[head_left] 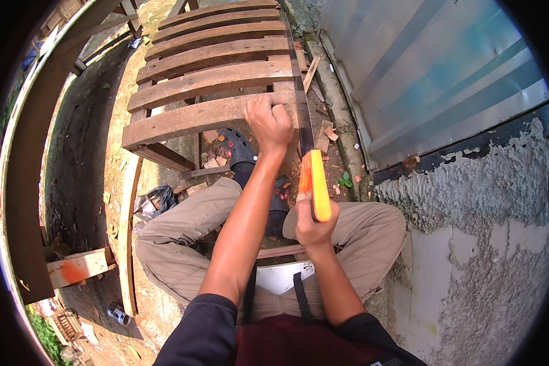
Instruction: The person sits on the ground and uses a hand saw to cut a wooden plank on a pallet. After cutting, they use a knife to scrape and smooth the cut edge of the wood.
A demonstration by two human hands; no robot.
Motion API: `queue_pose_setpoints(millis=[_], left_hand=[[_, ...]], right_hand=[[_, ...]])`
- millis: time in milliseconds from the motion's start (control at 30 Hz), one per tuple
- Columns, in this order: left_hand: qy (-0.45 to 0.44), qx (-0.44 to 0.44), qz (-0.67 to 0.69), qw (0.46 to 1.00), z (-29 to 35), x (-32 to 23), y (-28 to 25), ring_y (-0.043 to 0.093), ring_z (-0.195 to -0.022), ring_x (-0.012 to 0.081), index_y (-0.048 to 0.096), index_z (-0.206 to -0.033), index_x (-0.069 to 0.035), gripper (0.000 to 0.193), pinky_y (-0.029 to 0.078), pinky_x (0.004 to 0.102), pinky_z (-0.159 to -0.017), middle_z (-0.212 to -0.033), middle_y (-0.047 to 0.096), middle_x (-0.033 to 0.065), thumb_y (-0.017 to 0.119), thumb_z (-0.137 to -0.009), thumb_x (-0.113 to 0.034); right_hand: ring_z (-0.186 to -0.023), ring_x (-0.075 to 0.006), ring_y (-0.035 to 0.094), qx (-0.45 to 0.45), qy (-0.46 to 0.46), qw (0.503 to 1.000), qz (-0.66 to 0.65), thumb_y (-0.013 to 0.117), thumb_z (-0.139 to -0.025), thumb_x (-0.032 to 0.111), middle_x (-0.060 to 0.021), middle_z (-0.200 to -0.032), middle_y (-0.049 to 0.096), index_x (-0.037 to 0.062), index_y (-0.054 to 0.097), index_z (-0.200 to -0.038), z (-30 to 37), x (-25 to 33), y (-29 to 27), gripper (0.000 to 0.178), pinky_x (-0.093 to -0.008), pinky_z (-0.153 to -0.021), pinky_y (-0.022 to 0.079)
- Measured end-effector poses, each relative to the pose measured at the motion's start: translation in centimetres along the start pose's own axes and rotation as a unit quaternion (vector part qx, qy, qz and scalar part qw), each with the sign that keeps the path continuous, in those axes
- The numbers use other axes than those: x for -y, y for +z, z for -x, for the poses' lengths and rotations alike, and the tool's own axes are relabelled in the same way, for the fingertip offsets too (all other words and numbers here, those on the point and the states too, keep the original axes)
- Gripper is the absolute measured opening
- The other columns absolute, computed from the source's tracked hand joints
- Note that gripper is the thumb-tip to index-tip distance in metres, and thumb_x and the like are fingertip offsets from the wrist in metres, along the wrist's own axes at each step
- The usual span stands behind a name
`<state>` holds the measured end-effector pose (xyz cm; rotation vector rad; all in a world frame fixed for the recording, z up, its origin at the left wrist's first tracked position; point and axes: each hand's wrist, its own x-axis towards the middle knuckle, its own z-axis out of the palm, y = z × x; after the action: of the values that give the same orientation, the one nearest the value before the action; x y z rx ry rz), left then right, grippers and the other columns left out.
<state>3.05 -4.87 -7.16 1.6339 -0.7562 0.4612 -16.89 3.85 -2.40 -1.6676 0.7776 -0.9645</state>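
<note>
The left hand (268, 125) could be getting nicked should the handsaw (308, 131) be pushed out of line, since the blade is being held just beside that hand, which is being rested in a fist on the nearest slat (180, 124); whether the slat's edge is being pinched cannot be told. The slatted wooden frame (216, 79) could be getting rocked by hard strokes, as it is seemingly being steadied by one hand, and the thin blade could be getting bent or jammed if twisted. The saw's handle (321, 195) is being squeezed by the wrapped fingers of the right hand (314, 230). The saw is being pointed away from the body along the slats' right-hand ends; a bright yellow and orange handle and a long dark blade are being shown, while rough, brown, gapped boards are being presented by the frame
</note>
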Motion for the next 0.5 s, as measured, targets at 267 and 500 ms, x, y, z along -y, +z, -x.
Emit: queue_pose_setpoints(millis=[267,500], left_hand=[[-0.004,-0.014,-0.003,1.000,0.0,0.0,-0.5,0.054,-0.085,0.0373,0.062,-0.078,-0.003,0.018,0.038,0.0478,-0.087,-0.081,0.062,0.0172,0.047,-0.081,-0.014],[0.005,-0.007,-0.019,1.000,0.0,0.1,0.0,0.053,-0.083,0.0378,0.060,-0.077,-0.003,0.018,0.038,0.0483,-0.086,-0.082,0.062,0.0173,0.047,-0.082,-0.015]], right_hand=[[-0.052,-0.0263,0.064,0.069,-0.108,0.986,0.110,0.061,-0.082,-0.001,-0.0121,-0.059,0.059,-0.0043,0.061,-0.074,14.7,-2.4,-6.6,0.009,-0.0354,-0.051,0.054],[-0.053,-0.0075,0.047,-0.002,0.126,0.984,-0.127,0.064,-0.094,0.010,0.0000,-0.058,0.054,-0.0010,0.057,-0.071,-2.3,1.5,0.1,0.027,-0.0320,-0.049,0.036]])
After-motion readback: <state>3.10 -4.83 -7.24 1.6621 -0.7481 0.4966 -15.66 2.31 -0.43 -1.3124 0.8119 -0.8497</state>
